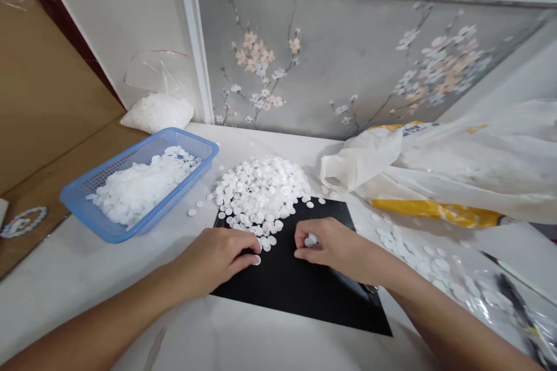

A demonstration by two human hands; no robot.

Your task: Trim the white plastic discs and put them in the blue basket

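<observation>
Black mat (pixel 300 293) is my landmark. The pile of white discs (pixel 261 188) covers its far edge. On its left side my left hand (pixel 213 261) lies palm down, fingertips on a loose disc (pixel 257 260); I cannot tell if it grips. Mid-mat, my right hand (pixel 328 246) is closed, pinching a small stack (pixel 311 239). A blue basket (pixel 87 211) stands left of the mat. A crumpled plastic bag (pixel 456 174) crowds its right, contents hidden.

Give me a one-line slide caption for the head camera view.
Right hand holds, left hand touches, small white round discs on a black rectangular mat beside a blue plastic basket.
</observation>
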